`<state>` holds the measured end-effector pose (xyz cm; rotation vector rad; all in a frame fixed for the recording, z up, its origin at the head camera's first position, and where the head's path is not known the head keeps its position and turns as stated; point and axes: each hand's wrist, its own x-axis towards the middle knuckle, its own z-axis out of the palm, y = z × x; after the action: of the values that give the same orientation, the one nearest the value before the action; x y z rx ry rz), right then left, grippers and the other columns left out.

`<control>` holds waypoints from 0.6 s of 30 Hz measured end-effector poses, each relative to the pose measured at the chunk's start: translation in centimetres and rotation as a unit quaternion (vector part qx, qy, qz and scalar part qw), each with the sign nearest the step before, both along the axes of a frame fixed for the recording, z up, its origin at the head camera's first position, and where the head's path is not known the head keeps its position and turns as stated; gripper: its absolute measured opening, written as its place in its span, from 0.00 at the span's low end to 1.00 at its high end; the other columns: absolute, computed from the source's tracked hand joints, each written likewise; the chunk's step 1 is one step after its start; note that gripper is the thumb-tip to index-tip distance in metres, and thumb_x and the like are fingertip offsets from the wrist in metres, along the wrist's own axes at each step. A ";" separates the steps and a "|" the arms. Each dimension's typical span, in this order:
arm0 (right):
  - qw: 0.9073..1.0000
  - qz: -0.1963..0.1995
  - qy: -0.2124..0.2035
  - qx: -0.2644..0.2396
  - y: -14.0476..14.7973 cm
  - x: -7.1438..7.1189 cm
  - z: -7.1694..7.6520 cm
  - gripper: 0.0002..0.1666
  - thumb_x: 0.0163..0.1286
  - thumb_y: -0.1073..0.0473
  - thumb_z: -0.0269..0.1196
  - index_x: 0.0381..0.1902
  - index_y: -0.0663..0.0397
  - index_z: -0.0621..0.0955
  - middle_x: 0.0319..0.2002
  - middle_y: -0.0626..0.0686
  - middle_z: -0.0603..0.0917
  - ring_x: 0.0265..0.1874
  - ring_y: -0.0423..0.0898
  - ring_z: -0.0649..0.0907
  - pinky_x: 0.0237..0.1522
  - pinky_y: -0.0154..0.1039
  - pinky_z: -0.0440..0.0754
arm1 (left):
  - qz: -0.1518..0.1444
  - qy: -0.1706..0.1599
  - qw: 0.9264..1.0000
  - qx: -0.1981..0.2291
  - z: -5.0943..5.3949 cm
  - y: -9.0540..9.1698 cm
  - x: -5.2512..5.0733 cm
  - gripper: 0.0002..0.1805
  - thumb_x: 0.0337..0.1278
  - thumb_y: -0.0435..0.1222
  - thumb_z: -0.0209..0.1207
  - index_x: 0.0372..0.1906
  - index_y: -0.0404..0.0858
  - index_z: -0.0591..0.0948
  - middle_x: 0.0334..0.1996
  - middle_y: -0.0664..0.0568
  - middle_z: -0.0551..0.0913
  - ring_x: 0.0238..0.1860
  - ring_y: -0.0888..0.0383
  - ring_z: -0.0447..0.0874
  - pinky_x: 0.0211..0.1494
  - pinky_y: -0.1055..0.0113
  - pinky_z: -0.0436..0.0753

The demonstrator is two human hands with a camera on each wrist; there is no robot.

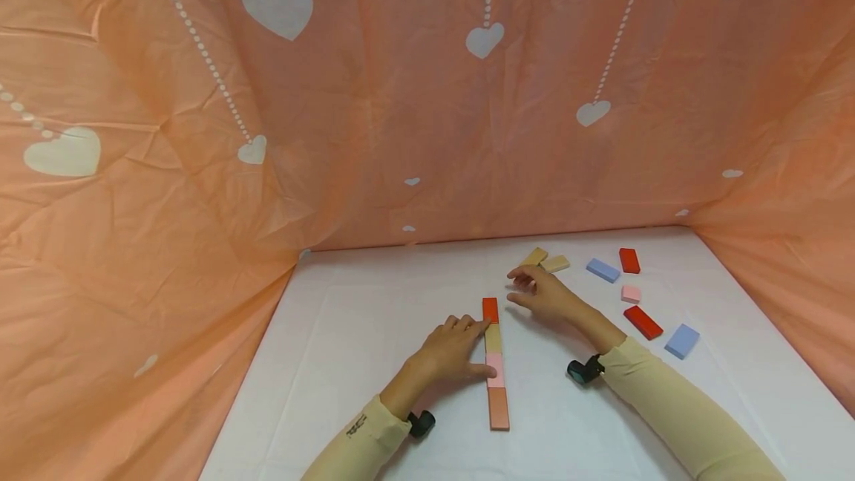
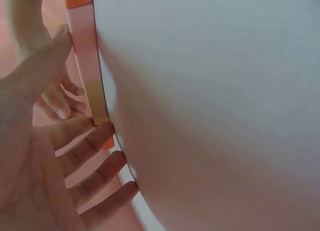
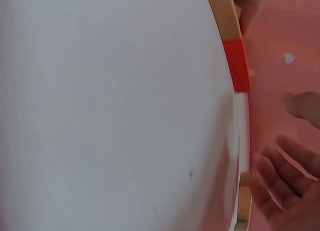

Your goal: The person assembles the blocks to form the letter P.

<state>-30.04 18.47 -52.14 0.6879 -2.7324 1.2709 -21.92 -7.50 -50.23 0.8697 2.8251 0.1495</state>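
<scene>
A straight row of flat blocks lies end to end on the white table: a red block (image 1: 490,307) at the far end, then a tan block (image 1: 493,340), a pink block (image 1: 496,371) and an orange-brown block (image 1: 498,410) nearest me. My left hand (image 1: 451,351) is spread along the row's left side, its thumb at the pink block and its index fingertip near where red and tan meet. Past the row's far right, my right hand (image 1: 546,295) holds nothing; its fingers are loosely bent and apart. Two loose tan blocks (image 1: 556,264) lie just beyond it, partly covered by it.
On the right side are scattered a blue block (image 1: 603,270), a red block (image 1: 629,260), a small pink block (image 1: 631,294), a second red block (image 1: 643,323) and another blue block (image 1: 682,341). An orange curtain (image 1: 427,110) with white hearts surrounds the table (image 1: 320,392).
</scene>
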 end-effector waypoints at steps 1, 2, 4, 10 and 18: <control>1.000 -0.010 0.007 -0.005 0.2 -0.1 0.1 0.24 0.71 0.60 0.74 0.60 0.67 0.82 0.49 0.60 0.85 0.50 0.56 0.84 0.56 0.55 0.82 | 0.000 0.001 1.000 -0.002 0.0 0.0 0.0 0.51 0.61 0.66 0.68 0.82 0.47 0.68 0.70 0.50 0.77 0.67 0.49 0.75 0.67 0.54 0.80; 1.000 -0.018 0.015 -0.014 0.3 -0.1 0.2 0.24 0.71 0.61 0.74 0.59 0.69 0.82 0.49 0.62 0.85 0.50 0.58 0.84 0.56 0.57 0.82 | -0.001 0.003 1.000 -0.004 0.0 0.0 0.0 0.51 0.61 0.66 0.69 0.82 0.47 0.68 0.70 0.50 0.77 0.67 0.49 0.75 0.67 0.54 0.80; 0.999 -0.028 0.033 -0.027 0.6 -0.4 0.3 0.25 0.69 0.62 0.74 0.59 0.71 0.81 0.49 0.65 0.85 0.51 0.62 0.84 0.57 0.60 0.82 | -0.002 0.006 1.000 -0.006 0.0 0.0 0.0 0.50 0.61 0.66 0.69 0.82 0.47 0.69 0.70 0.51 0.77 0.68 0.48 0.75 0.67 0.54 0.80; 0.994 -0.087 0.066 0.012 1.5 -1.3 0.7 0.32 0.67 0.58 0.77 0.62 0.71 0.80 0.55 0.69 0.83 0.58 0.68 0.78 0.62 0.66 0.75 | -0.006 0.010 1.000 0.001 -0.1 -0.1 0.1 0.50 0.61 0.66 0.69 0.82 0.47 0.69 0.68 0.50 0.77 0.67 0.49 0.75 0.69 0.55 0.79; 0.983 -0.156 0.006 0.092 2.4 -2.2 0.8 0.45 0.67 0.45 0.76 0.72 0.66 0.74 0.69 0.74 0.70 0.67 0.73 0.68 0.67 0.70 0.63 | -0.007 -0.001 1.000 0.009 -0.1 -0.2 0.0 0.51 0.61 0.65 0.69 0.83 0.47 0.67 0.68 0.50 0.76 0.66 0.51 0.74 0.69 0.57 0.78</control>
<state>-32.29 20.88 -51.30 0.2576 -2.8263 0.9529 -21.88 -7.68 -50.38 0.8909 2.8190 0.1731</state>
